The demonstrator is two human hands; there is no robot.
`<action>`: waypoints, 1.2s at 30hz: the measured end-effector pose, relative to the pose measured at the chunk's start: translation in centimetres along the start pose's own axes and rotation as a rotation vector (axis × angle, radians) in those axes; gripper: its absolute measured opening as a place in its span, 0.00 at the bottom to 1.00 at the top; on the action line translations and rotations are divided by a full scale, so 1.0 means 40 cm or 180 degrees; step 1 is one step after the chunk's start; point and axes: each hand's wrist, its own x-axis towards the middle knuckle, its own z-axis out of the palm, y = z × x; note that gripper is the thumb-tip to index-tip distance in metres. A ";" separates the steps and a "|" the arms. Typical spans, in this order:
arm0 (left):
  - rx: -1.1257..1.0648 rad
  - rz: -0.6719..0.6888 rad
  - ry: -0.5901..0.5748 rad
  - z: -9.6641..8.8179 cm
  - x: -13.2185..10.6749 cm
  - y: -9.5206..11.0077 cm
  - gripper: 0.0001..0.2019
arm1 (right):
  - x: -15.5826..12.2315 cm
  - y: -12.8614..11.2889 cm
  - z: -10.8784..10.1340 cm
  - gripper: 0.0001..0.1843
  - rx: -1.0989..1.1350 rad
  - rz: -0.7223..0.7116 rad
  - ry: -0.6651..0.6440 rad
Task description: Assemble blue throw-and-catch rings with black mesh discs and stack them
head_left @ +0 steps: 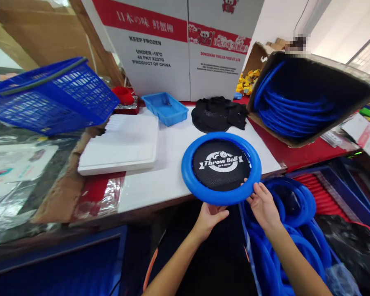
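A blue ring disc with a black mesh centre printed "Throw Ball" lies tilted at the front edge of the white table top. My left hand grips its near rim from below, fingers curled under. My right hand holds the near right rim, fingers wrapped over the edge. A heap of black mesh cloths lies just behind the disc.
A cardboard box of blue rings stands tipped at the right. More blue rings fill a bin below it. A white foam board, small blue tray, red cup and blue basket sit at the left.
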 end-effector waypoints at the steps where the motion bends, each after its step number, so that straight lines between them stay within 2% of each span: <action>1: 0.0001 0.0025 -0.0033 0.003 0.001 0.006 0.31 | 0.000 -0.007 -0.008 0.14 -0.0097 0.0056 -0.0053; 3: 0.0170 0.0013 0.0120 0.005 0.005 0.017 0.29 | -0.005 -0.030 -0.035 0.16 -0.0576 0.0238 -0.0244; 5: 0.0400 0.0018 0.0415 0.002 0.010 0.027 0.27 | -0.019 -0.062 -0.069 0.18 -0.1541 0.0286 -0.0450; 6: 0.0472 0.0040 0.0527 0.002 0.012 0.034 0.27 | -0.027 -0.080 -0.084 0.19 -0.2146 0.0127 -0.0489; 8: 0.0513 0.0122 0.0587 0.009 0.015 0.052 0.27 | -0.044 -0.115 -0.102 0.18 -0.3264 -0.0718 -0.0381; 10: 0.0445 0.0243 0.0488 0.029 0.017 0.078 0.26 | -0.054 -0.150 -0.092 0.11 -0.4005 -0.1921 -0.0404; 11: 0.0365 0.0302 0.0409 0.045 0.017 0.095 0.26 | -0.055 -0.168 -0.077 0.14 -0.4263 -0.2416 -0.0623; 13: 0.0142 0.0408 0.0226 0.082 0.017 0.132 0.28 | -0.047 -0.204 -0.031 0.27 -0.4638 -0.2941 -0.1422; 14: 0.0042 0.0459 0.0143 0.102 0.018 0.151 0.29 | -0.039 -0.223 -0.005 0.31 -0.4751 -0.3017 -0.1842; 16: -0.0043 0.0601 0.0053 0.136 0.020 0.188 0.30 | -0.014 -0.263 0.044 0.32 -0.4764 -0.3018 -0.2374; 19: -0.0015 0.0862 0.0106 0.170 0.029 0.232 0.28 | 0.029 -0.321 0.099 0.30 -0.4592 -0.2765 -0.2704; 22: -0.0057 0.1053 0.0108 0.183 0.039 0.255 0.28 | 0.063 -0.366 0.137 0.27 -0.4414 -0.2426 -0.2937; 25: -0.0125 0.1179 0.0078 0.187 0.038 0.258 0.27 | 0.077 -0.389 0.169 0.20 -0.4057 -0.2378 -0.2990; 28: -0.0166 0.1181 0.0075 0.194 0.026 0.253 0.26 | 0.068 -0.393 0.197 0.18 -0.3770 -0.2585 -0.2819; 32: -0.0176 0.1122 0.0085 0.214 0.009 0.247 0.26 | 0.019 -0.381 0.235 0.19 -0.3754 -0.2889 -0.2415; 36: -0.0216 0.1151 0.0148 0.241 -0.003 0.249 0.26 | -0.049 -0.360 0.266 0.24 -0.4058 -0.3209 -0.2390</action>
